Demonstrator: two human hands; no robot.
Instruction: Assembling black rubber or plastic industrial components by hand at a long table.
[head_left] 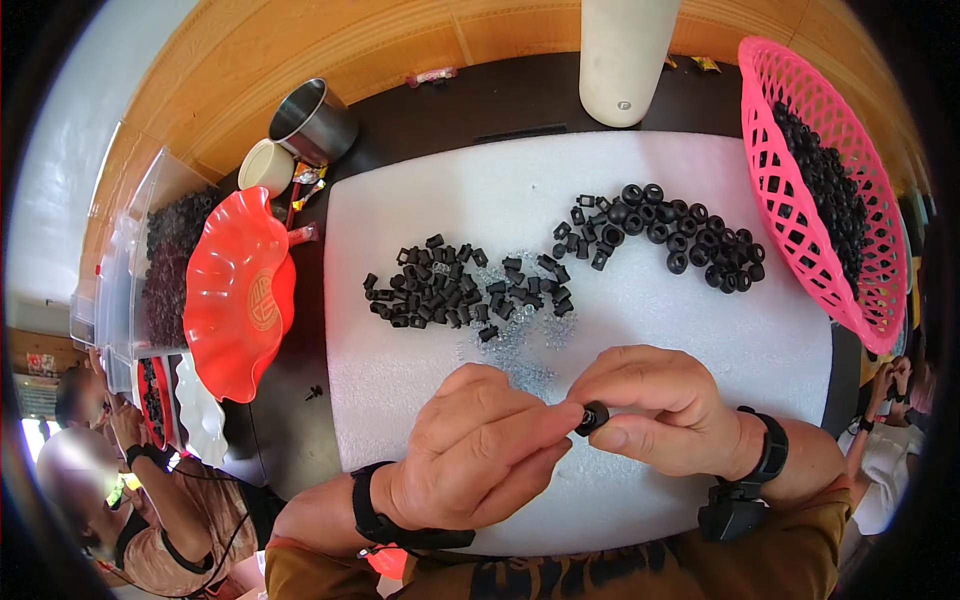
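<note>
My right hand [665, 415] pinches a round black plastic cord-lock shell [597, 416] between thumb and fingers. A greyish glint shows at its opening, too small to name. My left hand [490, 445] is closed, its fingertips pressed together against the shell's left side; whatever they hold is hidden. Just beyond the hands lies a loose pile of small clear-grey metal springs [520, 360]. Behind it are many black cord-lock plungers [430, 290], some lying over the springs. Farther right is a cluster of round black shells [700, 238], with a few plungers at its left end.
A white foam sheet [400, 200] covers the dark table. At right a pink lattice basket [770, 130] holds black parts. To the left are a red wavy dish [235, 300] and a clear bin [140, 270]. Behind stand a metal cup [315, 120] and white bottle [625, 60]. People sit nearby.
</note>
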